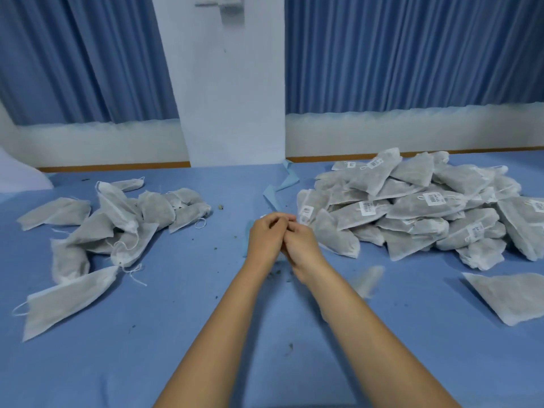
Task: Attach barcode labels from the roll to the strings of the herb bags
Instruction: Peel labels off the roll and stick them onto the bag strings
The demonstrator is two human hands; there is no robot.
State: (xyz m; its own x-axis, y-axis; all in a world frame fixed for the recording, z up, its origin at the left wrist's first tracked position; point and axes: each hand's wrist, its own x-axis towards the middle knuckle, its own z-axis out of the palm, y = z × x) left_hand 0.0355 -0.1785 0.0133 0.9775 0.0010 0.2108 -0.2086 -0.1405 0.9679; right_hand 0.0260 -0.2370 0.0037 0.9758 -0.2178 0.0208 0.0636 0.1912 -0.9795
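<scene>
Hands joined mid-bench point(176, 334), between two bag piles.
Left hand point(266, 237) and right hand point(300, 244) touching, fingers point(276, 220) curled together; cannot tell what is pinched. Unlabelled bags point(117, 219) left, labelled bags point(418, 207) right; blurred bag point(368, 279) beside right wrist; blue strip point(282, 184) far centre.

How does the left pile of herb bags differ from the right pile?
Labels: the right pile shows white barcode labels on several bags; the left pile shows none, only bare strings.
Size: the right pile holds far more bags than the left pile.
Pose: the right pile is heaped high; the left pile lies lower and more scattered.
Both are the same grey-white bags on the blue table.
</scene>
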